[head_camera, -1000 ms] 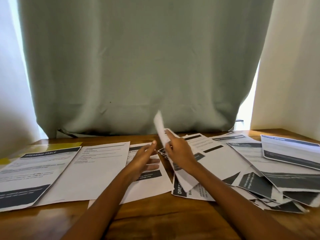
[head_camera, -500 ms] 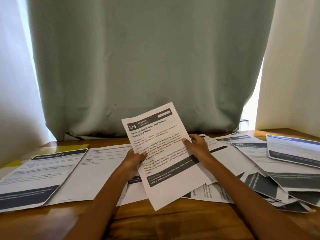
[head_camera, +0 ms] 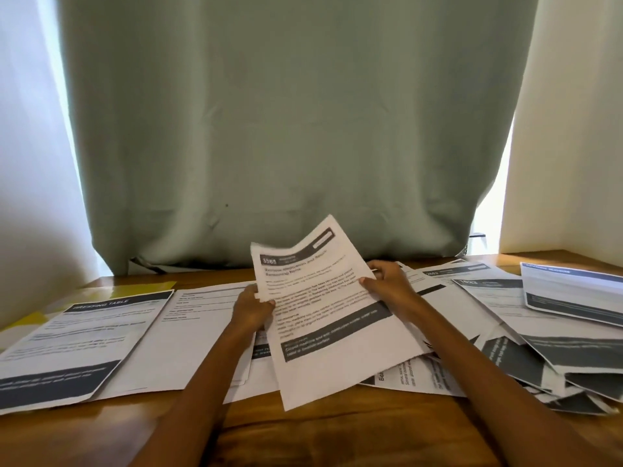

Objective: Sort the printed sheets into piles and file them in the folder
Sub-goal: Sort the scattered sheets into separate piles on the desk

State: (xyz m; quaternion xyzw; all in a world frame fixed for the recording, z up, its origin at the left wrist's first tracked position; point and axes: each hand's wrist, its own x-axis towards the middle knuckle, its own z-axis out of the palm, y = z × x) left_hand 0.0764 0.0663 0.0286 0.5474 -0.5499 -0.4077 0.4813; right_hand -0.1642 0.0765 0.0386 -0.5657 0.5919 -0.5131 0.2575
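Observation:
I hold one printed sheet with a dark header up over the middle of the table, tilted toward me. My left hand pinches its left edge and my right hand grips its right edge. On the left lie a "DRESSING TABLE" sheet and a plain white sheet, side by side. Another sheet lies partly hidden under the held one. A loose heap of printed sheets covers the right side. A yellow folder peeks out under the left sheets.
The wooden table has bare wood along its front edge. A grey-green curtain hangs just behind the table, with white curtains at both sides.
A sheet lifted edge-on from the right heap a second ago now faces me, held by both hands. Since half a second ago its top has curled and it has sunk slightly.

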